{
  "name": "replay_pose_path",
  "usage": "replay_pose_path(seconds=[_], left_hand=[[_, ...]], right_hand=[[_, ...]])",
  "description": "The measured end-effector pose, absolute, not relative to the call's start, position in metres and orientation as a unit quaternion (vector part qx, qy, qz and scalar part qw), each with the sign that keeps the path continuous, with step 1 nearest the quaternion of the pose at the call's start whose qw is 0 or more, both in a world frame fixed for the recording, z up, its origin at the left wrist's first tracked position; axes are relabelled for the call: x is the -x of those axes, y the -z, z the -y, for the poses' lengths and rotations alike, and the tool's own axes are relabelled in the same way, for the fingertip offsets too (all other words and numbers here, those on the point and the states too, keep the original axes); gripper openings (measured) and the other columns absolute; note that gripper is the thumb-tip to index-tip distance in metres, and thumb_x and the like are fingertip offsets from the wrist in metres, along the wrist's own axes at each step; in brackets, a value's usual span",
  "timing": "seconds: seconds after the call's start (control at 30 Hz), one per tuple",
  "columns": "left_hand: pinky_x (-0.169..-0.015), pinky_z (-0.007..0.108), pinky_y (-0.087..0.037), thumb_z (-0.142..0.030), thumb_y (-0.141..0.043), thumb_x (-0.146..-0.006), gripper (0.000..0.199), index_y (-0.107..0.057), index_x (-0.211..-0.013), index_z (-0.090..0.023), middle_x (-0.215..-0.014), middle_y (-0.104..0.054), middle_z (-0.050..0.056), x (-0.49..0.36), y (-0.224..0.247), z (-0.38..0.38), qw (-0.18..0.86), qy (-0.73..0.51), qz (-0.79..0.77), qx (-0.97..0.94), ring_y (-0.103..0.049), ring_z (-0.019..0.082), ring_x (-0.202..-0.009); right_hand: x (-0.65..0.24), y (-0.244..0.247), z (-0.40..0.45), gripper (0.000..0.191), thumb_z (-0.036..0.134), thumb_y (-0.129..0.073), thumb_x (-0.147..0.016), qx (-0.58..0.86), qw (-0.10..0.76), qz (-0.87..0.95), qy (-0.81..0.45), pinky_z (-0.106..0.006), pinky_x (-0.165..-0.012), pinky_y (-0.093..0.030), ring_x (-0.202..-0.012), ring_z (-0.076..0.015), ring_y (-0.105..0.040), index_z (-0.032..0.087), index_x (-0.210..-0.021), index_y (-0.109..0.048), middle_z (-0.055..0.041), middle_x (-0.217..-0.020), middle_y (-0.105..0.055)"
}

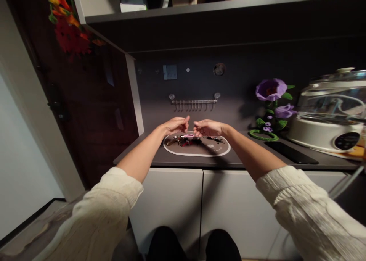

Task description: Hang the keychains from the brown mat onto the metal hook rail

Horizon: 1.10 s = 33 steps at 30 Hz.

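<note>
I have a cluster of small items [188,140] lying on an oval mat [197,152], dark and metallic pieces mostly, with some pink and red among them; they are too small for me to name singly. The mat is brown with a pale rim and lies near the front edge of a grey counter [160,160].

My left hand [177,126] is over the back of the mat, fingers loosely curled, thumb raised apart from them, and I see nothing in it. My right hand [210,127] faces it across a small gap, fingers half bent; I cannot tell whether it pinches something thin.

To the right on the counter are purple flowers [271,90] over a green ring base [263,136], a black phone [291,153] lying flat, and a cream appliance [323,133] with a clear upper part. On the dark wall [243,58] behind, I get a rail [194,101] of empty hooks, a bluish square plate [170,72] and a round opening [219,69].

A shelf [200,9] with boxes and cloth runs overhead. To the left stand a dark door [85,97] and, high up, red and orange flowers [71,36]. Pale cabinet doors [171,203] sit below the counter.
</note>
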<state>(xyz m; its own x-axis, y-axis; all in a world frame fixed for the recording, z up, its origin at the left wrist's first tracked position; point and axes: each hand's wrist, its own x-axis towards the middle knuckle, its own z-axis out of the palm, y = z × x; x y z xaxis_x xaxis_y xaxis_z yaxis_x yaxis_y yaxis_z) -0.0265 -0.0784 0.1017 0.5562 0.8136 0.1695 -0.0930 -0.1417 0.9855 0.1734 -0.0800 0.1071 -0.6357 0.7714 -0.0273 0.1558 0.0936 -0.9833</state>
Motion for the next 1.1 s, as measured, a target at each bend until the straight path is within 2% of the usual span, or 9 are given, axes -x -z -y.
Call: replay_pose_path(seconds=[0.07,0.13,0.23,0.33,0.6,0.9,1.0,1.1], left_hand=[[-0.045,0.022,-0.038,-0.056,-0.05,-0.071,0.05,-0.037,-0.045,-0.016,-0.039,-0.038,-0.003,0.026,-0.097,0.084,0.65,-0.389,-0.226,-0.612,-0.04,0.007,-0.038],[-0.036,0.02,-0.028,-0.067,-0.041,-0.068,0.06,-0.025,-0.04,-0.017,-0.033,-0.024,-0.005,0.026,-0.086,0.086,0.688,-0.392,-0.202,-0.576,-0.028,0.005,-0.031],[-0.032,0.019,-0.016,-0.073,-0.033,-0.066,0.065,-0.018,-0.037,-0.018,-0.03,-0.017,-0.005,0.028,-0.061,0.084,0.716,-0.39,-0.204,-0.542,-0.02,0.004,-0.028],[-0.031,0.019,-0.013,-0.077,-0.03,-0.064,0.066,-0.016,-0.037,-0.018,-0.03,-0.016,-0.005,0.03,-0.036,0.081,0.729,-0.376,-0.232,-0.523,-0.018,0.003,-0.027],[-0.032,0.021,-0.01,-0.082,-0.023,-0.058,0.067,-0.015,-0.037,-0.019,-0.03,-0.015,-0.005,0.034,-0.015,0.078,0.726,-0.403,-0.245,-0.501,-0.016,0.003,-0.028],[-0.034,0.021,-0.008,-0.079,-0.028,-0.063,0.066,-0.014,-0.039,-0.019,-0.032,-0.014,-0.006,0.037,-0.023,0.074,0.715,-0.391,-0.252,-0.522,-0.015,0.003,-0.029],[-0.035,0.02,-0.012,-0.074,-0.035,-0.066,0.063,-0.021,-0.041,-0.018,-0.034,-0.017,-0.006,0.04,-0.032,0.069,0.677,-0.413,-0.269,-0.546,-0.018,0.004,-0.031],[-0.037,0.02,-0.015,-0.065,-0.046,-0.069,0.053,-0.035,-0.049,-0.017,-0.037,-0.025,-0.007,0.043,-0.042,0.059,0.597,-0.474,-0.298,-0.574,-0.022,0.004,-0.033]], right_hand=[[-0.177,-0.104,0.081,0.047,0.056,-0.043,-0.078,0.299,0.289,0.648,-0.638,-0.02,-0.046,-0.041,-0.045,-0.0078,-0.046,0.014,-0.059,-0.049,-0.0001,-0.049,-0.05],[-0.181,-0.094,0.077,0.058,0.069,-0.031,-0.074,0.264,0.292,0.617,-0.682,-0.017,-0.035,-0.029,-0.035,-0.005,-0.031,0.017,-0.049,-0.034,0.0042,-0.04,-0.034],[-0.19,-0.067,0.071,0.062,0.074,-0.026,-0.071,0.229,0.29,0.579,-0.727,-0.016,-0.03,-0.018,-0.032,-0.0032,-0.017,0.018,-0.045,-0.02,0.0068,-0.037,-0.02],[-0.198,-0.039,0.071,0.063,0.076,-0.022,-0.069,0.223,0.287,0.558,-0.746,-0.016,-0.029,-0.016,-0.032,-0.003,-0.014,0.019,-0.044,-0.015,0.0074,-0.036,-0.015],[-0.201,-0.025,0.076,0.064,0.078,-0.018,-0.068,0.23,0.338,0.527,-0.745,-0.017,-0.029,-0.014,-0.032,-0.0031,-0.012,0.019,-0.043,-0.012,0.007,-0.036,-0.014],[-0.192,-0.034,0.071,0.064,0.079,-0.013,-0.066,0.255,0.344,0.535,-0.728,-0.017,-0.031,-0.011,-0.033,-0.0033,-0.011,0.019,-0.043,-0.013,0.0072,-0.037,-0.013],[-0.182,-0.042,0.066,0.064,0.078,-0.014,-0.068,0.263,0.371,0.55,-0.7,-0.017,-0.032,-0.01,-0.033,-0.0038,-0.012,0.019,-0.044,-0.019,0.0072,-0.037,-0.014],[-0.168,-0.05,0.059,0.061,0.073,-0.02,-0.073,0.27,0.401,0.585,-0.651,-0.017,-0.032,-0.01,-0.033,-0.0043,-0.011,0.018,-0.05,-0.034,0.0082,-0.037,-0.015]])
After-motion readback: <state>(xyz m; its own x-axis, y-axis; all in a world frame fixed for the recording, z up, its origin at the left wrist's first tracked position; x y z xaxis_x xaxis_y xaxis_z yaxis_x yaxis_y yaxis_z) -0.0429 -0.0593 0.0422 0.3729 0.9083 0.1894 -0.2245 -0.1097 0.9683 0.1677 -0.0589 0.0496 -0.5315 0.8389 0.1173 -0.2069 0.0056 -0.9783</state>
